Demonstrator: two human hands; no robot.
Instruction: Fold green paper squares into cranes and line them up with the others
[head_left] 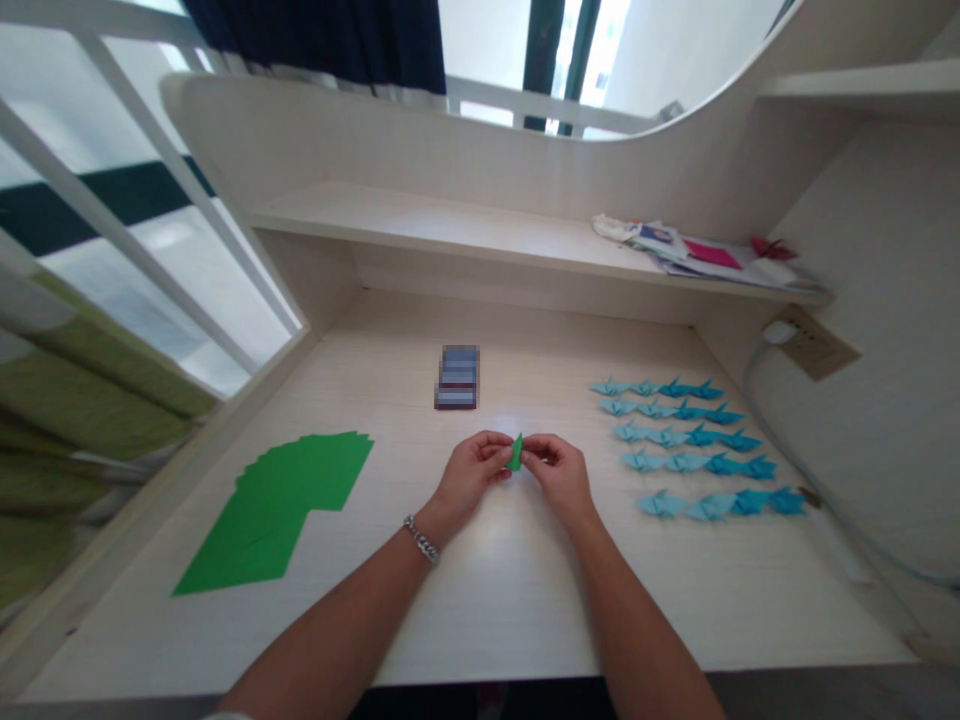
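Between my two hands, above the middle of the desk, is a small folded piece of green paper (515, 455). My left hand (474, 468) pinches its left side, and a chain bracelet (421, 538) circles that wrist. The right edge of the folded paper is pinched by my right hand (556, 470). Fingertips cover parts of the paper, so its full shape is hidden. To the left, a fanned stack of green paper sheets (277, 500) lies flat. On the right, several rows of folded blue paper cranes (686, 436) run from pale to deeper blue.
A blurred-out dark rectangular object (457, 377) lies beyond my hands. Papers and small items (705, 255) rest on the back shelf (450, 225). A plug with a white cable (750, 370) hangs along the right wall. White railings (150, 180) border the left side.
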